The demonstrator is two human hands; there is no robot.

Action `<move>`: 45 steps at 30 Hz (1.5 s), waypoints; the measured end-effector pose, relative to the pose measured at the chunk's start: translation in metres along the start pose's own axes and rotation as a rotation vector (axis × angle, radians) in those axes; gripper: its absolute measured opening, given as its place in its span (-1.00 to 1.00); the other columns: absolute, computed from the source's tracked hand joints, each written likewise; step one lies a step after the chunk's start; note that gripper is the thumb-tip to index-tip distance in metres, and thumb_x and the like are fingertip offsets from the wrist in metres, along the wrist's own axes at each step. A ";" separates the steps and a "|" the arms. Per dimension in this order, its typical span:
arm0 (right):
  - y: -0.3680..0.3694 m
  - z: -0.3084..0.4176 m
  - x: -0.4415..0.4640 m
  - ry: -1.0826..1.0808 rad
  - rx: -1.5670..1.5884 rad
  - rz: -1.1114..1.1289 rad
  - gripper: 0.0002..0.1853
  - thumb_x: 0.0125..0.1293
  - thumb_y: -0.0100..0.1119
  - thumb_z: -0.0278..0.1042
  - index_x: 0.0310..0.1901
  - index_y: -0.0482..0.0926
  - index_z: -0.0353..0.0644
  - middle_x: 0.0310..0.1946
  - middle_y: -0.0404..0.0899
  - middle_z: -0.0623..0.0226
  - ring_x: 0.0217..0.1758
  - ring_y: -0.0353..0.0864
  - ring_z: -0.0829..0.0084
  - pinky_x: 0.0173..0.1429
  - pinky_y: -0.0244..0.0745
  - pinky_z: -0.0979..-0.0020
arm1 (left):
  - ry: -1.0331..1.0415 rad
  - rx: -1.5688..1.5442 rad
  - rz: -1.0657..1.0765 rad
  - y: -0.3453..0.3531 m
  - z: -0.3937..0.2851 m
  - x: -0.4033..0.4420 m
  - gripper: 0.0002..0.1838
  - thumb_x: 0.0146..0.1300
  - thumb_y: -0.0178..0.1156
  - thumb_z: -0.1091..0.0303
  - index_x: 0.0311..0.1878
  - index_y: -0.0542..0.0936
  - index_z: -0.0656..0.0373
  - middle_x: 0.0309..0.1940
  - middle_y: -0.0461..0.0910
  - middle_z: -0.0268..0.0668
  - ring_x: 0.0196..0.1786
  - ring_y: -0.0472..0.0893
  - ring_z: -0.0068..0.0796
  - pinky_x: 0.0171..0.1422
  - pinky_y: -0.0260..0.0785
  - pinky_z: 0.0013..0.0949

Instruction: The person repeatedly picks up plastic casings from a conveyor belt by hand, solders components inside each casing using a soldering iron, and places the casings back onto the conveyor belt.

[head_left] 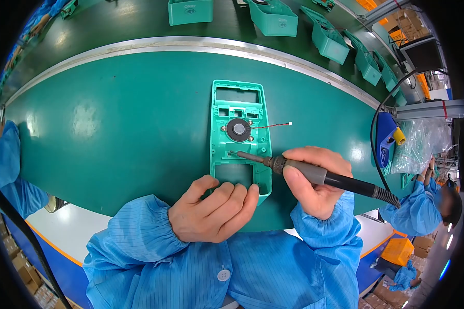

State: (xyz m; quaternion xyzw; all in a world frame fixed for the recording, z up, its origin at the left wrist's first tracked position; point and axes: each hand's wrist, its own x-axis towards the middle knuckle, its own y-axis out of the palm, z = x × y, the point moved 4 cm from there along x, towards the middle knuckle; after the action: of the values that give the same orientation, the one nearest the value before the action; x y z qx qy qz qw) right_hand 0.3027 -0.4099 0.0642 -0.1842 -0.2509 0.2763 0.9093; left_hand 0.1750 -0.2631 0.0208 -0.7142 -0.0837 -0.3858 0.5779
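Left hand [215, 210] is curling round the near end of the green housing [242, 146], right hand [319, 180] is pinching a soldering iron [353, 185]; housing is lying face-down or open side up, mid-surface [113, 134], iron tip hovering or touching, cannot tell; a shifting housing could be sending the tip into plastic, speaker [238, 130] or red wire [273, 125]; bins [276, 23] are standing beyond
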 end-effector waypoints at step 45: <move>0.002 -0.002 0.007 0.013 -0.014 0.075 -0.81 0.12 0.44 -0.47 -0.24 0.70 -0.35 -0.47 0.71 0.16 -0.49 0.73 0.32 -0.38 0.57 0.41 | -0.016 -0.013 0.000 0.002 0.002 0.001 -0.78 0.22 0.24 0.39 -0.06 0.70 0.05 -0.22 0.55 -0.43 -0.25 0.53 -0.61 -0.04 0.40 -0.35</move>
State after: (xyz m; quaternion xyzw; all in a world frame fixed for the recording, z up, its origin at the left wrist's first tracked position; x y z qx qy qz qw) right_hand 0.3079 -0.4046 0.0640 -0.2014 -0.2399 0.3071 0.8987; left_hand 0.1771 -0.2626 0.0198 -0.7211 -0.0856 -0.3806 0.5726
